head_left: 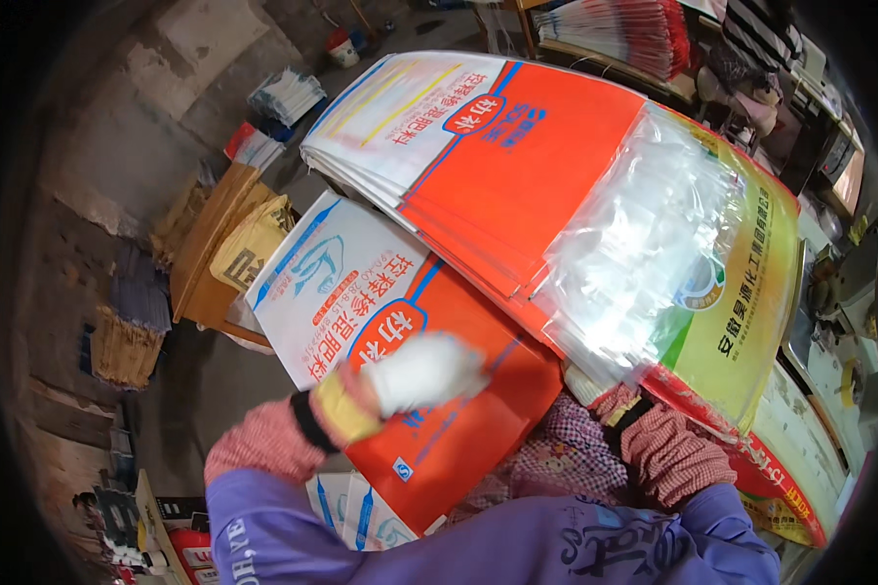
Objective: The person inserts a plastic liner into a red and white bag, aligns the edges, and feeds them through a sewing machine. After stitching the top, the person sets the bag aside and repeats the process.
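My left hand [424,375], in a white glove, is over an orange-and-white woven sack [478,390] lying flat in front of me. Motion smears its fingers, so whether it touches the sack is unclear. By the sack's right corner is my right hand [587,383], also gloved, at the lower edge of a crumpled clear plastic liner [644,234]; its fingers are hidden. Beyond lies a stack of similar orange-and-white sacks [546,166]. The liner rests partly over these and partly over a yellow-green sack [741,331] on the right.
Bundles of folded sacks [127,331] stand along the left wall, near a wooden table [215,244] with a yellowish sack on it. A red-and-white bundle [619,39] lies at the back. At the far right are a person in stripes [761,39] and some equipment [839,151].
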A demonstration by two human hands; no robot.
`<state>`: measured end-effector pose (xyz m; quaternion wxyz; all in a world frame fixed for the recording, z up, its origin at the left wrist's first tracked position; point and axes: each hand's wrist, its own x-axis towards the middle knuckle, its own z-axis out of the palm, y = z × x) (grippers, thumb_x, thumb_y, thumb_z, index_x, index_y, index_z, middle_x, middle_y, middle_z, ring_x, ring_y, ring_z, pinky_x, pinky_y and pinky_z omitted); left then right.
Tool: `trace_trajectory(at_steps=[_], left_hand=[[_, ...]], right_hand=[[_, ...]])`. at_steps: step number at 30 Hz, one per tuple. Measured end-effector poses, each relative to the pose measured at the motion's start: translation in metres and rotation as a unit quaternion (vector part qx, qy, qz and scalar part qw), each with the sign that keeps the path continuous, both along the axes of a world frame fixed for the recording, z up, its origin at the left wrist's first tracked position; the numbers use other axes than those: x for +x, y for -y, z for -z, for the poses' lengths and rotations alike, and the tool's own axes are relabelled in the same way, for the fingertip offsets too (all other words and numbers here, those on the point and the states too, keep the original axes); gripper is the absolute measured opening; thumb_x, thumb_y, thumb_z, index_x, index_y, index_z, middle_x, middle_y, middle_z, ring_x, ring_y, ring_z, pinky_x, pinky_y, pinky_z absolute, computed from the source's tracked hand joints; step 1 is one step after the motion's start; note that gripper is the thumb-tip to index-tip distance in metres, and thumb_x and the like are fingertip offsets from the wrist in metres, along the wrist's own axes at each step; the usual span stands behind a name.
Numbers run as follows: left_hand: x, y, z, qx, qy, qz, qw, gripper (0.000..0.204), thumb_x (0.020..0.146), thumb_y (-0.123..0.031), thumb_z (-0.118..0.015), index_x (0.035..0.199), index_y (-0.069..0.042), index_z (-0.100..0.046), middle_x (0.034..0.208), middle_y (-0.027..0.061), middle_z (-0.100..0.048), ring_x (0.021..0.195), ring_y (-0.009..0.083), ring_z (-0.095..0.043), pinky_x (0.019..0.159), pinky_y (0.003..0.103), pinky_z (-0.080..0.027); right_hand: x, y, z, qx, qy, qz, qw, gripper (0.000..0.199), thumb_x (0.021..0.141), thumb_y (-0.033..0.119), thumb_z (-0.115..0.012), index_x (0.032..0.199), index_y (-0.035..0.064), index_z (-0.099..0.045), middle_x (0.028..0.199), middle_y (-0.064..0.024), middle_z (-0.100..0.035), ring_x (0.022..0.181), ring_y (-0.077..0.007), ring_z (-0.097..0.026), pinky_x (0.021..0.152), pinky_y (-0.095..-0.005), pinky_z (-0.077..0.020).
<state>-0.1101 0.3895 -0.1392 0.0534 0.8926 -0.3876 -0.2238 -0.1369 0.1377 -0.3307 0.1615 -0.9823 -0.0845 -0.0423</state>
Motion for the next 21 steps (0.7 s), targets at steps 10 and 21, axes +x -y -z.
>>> trace_trajectory(at_steps=[10,21], left_hand=[[0.181,0.198,0.023,-0.092,0.193,-0.032,0.976,0.031,0.073,-0.023,-0.073,0.091,-0.001,-0.060,0.098,0.0198,-0.059,0.095,0.0389,-0.058,0.080,0.046,-0.048],[0.203,0.173,0.044,-0.320,-0.136,-0.183,0.920,0.008,0.085,-0.004,-0.058,0.090,-0.002,-0.064,0.067,0.0008,-0.054,0.058,0.0092,-0.047,0.055,0.027,-0.041]], right_hand=[[-0.037,0.016,-0.103,0.037,-0.153,-0.135,0.978,0.031,0.080,0.026,-0.059,0.109,0.0150,-0.062,0.109,-0.0107,-0.062,0.102,-0.0246,-0.061,0.084,-0.0379,-0.0497],[0.117,0.117,-0.183,0.587,-0.214,0.259,0.737,0.030,0.088,0.036,-0.058,0.082,0.0081,-0.063,0.066,-0.0035,-0.060,0.059,-0.0170,-0.058,0.054,-0.0289,-0.0464]])
